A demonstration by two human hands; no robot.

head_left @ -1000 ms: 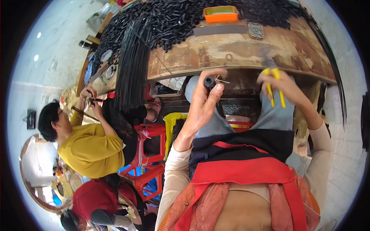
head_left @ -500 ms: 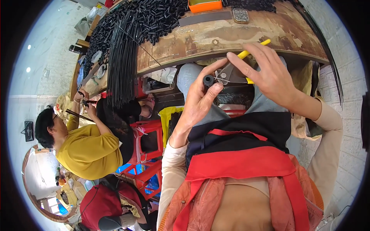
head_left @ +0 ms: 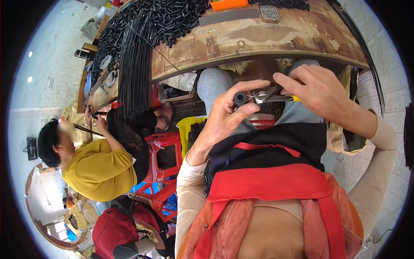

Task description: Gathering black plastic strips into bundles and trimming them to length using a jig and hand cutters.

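Between the thumb and fingers of my left hand (head_left: pixel 226 108) is a short black tube (head_left: pixel 239 99), its round end turned up. Thin pale wire ends (head_left: pixel 251 96) stick out beside it. My right hand (head_left: pixel 321 93) is wrapped round the yellow handles of a pair of pliers (head_left: pixel 269 96). Their metal jaws reach left to the wire ends, close beside the tube. Whether the jaws bite on the wire I cannot tell. Both hands are over my lap, below the table's near edge.
On the worn wooden table (head_left: pixel 258 39) lie a heap of black tubes (head_left: pixel 172 21), a bundle of black rods (head_left: pixel 133 69) hanging over the edge, an orange container (head_left: pixel 228 4) and a small tin (head_left: pixel 269 14). Left, a co-worker in a yellow top (head_left: pixel 101 166) sits near red stools (head_left: pixel 166 155).
The pliers' handles have come closer together as my right hand's fingers curled round them. The jaws now point left at the wire. My left hand with the tube moved slightly right and down.
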